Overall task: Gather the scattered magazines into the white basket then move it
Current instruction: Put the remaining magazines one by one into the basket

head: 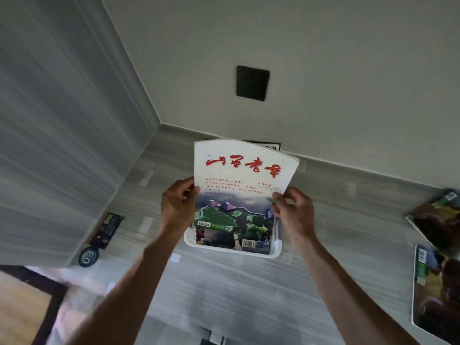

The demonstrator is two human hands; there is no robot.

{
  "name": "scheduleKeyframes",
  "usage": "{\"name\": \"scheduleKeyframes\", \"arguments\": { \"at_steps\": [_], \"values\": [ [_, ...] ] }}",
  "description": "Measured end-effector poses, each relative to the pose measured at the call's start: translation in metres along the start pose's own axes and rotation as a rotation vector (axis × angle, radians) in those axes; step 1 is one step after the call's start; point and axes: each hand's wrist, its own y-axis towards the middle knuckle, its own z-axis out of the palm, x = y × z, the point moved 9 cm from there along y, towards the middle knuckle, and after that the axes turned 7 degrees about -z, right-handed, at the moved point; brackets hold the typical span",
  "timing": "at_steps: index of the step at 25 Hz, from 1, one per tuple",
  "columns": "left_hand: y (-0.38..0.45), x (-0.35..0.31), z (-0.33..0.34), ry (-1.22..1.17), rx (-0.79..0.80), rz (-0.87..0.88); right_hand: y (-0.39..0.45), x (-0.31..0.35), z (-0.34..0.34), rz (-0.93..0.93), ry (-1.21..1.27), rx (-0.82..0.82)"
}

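My left hand [177, 204] pinched the left edge of a white-covered magazine [242, 175], thumb on the front cover and fingers curled behind it. My right hand [292, 209] gripped the right edge the same way, thumb on the cover near its lower right side. Between them the magazine stood upright, bowed slightly across its top, red brush lettering on the upper cover and a landscape picture below. Its lower end reached down into the white basket [232, 249], which sat on the grey striped floor [224, 290] close to the corner where the two walls met. Other magazines already stood in the basket [232, 239], their covers and barcodes showing in front of the one I held. Behind the basket, against the skirting, another printed item [270, 146] peeked out, mostly hidden.

Further out, two more magazines lay on the floor at the far right: one [438, 217] near the wall, one [435, 292] nearer to me, just apart from each other. To the left, a dark booklet [107, 230] leaned along the striped wall, with a round dark badge [88, 256] just below it. A black socket plate [252, 82] sat on the pale wall above.
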Motion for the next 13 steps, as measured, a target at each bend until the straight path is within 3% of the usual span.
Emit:
{"name": "scheduleKeyframes", "arguments": {
  "at_steps": [2, 6, 13],
  "values": [
    [0.001, 0.001, 0.010, 0.039, 0.024, -0.015, 0.000, -0.014, -0.004, 0.104, 0.064, -0.037],
    [0.004, 0.008, 0.019, 0.073, 0.039, -0.090, 0.004, -0.015, -0.010, 0.035, -0.019, -0.072],
    [-0.005, 0.057, 0.032, 0.145, 0.037, -0.216, 0.006, -0.039, 0.006, 0.083, -0.180, 0.043]
  ]
}}
